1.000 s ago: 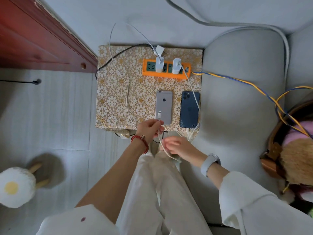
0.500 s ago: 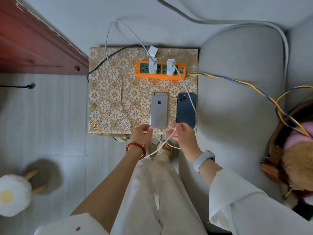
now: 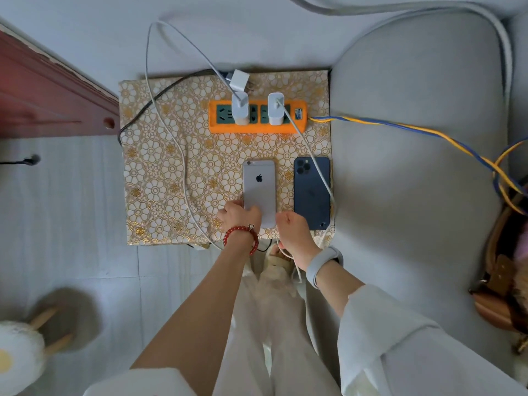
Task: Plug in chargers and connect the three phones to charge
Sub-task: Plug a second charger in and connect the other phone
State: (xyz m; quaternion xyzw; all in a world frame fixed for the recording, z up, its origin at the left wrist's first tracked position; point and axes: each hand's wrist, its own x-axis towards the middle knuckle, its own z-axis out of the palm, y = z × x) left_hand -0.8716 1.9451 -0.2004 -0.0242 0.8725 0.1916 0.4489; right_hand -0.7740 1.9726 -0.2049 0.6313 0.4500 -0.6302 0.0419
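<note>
The silver phone (image 3: 259,190) was laid face down on the patterned counter (image 3: 160,172), just left of the dark blue phone (image 3: 311,192), and its near left corner was gripped by the curled fingers of the left hand (image 3: 239,217). A white cable (image 3: 285,254) was held below its near end by the right hand (image 3: 291,228), whose fingers were curled under, out of sight. Two white chargers (image 3: 239,112) were seated in the orange power strip (image 3: 257,117) farther back.

I can't see the silver phone (image 3: 259,190)'s near end: my left hand (image 3: 238,217) and right hand (image 3: 291,228) cover it, so the port and plug stay hidden. Left of that phone, the white stool (image 3: 17,358) is blurred and edge-cropped.
</note>
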